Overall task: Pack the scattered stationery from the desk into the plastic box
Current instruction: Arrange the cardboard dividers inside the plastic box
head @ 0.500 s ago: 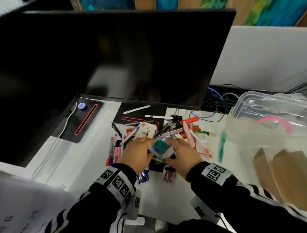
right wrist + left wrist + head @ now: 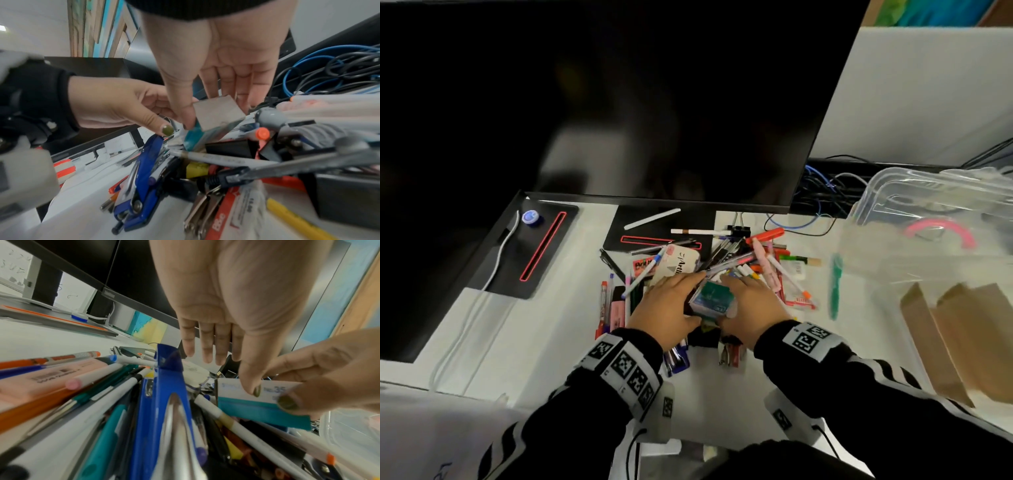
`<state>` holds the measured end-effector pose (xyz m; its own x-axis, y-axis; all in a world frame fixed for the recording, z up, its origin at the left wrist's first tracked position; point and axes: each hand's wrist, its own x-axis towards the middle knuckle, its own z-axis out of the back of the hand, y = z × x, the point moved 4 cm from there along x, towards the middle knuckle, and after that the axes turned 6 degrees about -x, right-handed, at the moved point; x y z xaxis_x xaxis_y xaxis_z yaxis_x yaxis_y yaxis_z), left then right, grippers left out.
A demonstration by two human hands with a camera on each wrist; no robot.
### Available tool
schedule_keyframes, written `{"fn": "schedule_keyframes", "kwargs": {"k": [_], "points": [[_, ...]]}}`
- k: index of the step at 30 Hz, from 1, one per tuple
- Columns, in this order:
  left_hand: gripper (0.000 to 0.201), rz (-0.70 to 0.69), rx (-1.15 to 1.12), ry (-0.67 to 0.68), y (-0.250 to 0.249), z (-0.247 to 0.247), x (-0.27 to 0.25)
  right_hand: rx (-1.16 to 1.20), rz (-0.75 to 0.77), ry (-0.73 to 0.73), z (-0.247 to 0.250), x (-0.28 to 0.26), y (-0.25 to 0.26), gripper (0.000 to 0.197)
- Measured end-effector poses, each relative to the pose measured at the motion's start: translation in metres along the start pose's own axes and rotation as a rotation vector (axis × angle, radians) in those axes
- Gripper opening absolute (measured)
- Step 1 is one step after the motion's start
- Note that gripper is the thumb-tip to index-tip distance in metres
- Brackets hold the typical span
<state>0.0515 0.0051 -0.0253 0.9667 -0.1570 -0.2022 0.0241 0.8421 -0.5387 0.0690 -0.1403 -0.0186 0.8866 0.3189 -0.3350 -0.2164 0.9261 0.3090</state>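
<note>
i'm at the picking-up step: both hands are on a small teal and white cardboard box (image 2: pixel 711 297) sitting on top of the heap of stationery (image 2: pixel 726 270) in the middle of the white worktop (image 2: pixel 571 308). my left hand (image 2: pixel 667 306) has its thumb tip pressed on the box's near face, with the four fingers (image 2: pixel 205 344) straight and close together beyond it. my right hand (image 2: pixel 751 310) pinches the other end between thumb and fingers. the box looks tipped up at one end rather than lying flat.

the clear plastic box (image 2: pixel 928 219) stands well apart to my right, and i judge that most of the packing is not yet done. next i judge i must lift the little box clear of the pens without dragging them along, then carry it right and over the rim.

the small box is matte card with sharp corners, light and easy to crush. under it lie smooth round pens and markers (image 2: pixel 222 160), likely to roll; a blue stapler (image 2: pixel 141 178) with a shiny metal strip, hard and heavy; a black binder clip (image 2: pixel 230 149), glossy and springy. the big box is thin, glossy, see-through plastic with rounded corners.
</note>
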Motion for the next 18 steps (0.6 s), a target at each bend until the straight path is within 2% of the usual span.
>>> {"fn": "schedule_keyframes", "kwargs": {"k": [6, 10, 15, 18], "points": [[0.075, -0.029, -0.159, 0.054, -0.014, 0.003, 0.0, 0.108, 0.119, -0.05, 0.023, -0.026, -0.018, 0.071], [0.068, -0.059, -0.252, 0.087, -0.036, -0.002, 0.002, 0.108, 0.154, -0.072, 0.038, -0.043, -0.033, 0.068], [0.063, -0.109, -0.305, 0.071, -0.088, -0.016, 0.009, 0.098, 0.118, -0.047, 0.053, -0.06, -0.066, 0.072], [0.064, -0.191, -0.29, 0.072, -0.126, -0.027, 0.013, 0.073, 0.098, -0.083, 0.065, -0.069, -0.087, 0.071]]}}
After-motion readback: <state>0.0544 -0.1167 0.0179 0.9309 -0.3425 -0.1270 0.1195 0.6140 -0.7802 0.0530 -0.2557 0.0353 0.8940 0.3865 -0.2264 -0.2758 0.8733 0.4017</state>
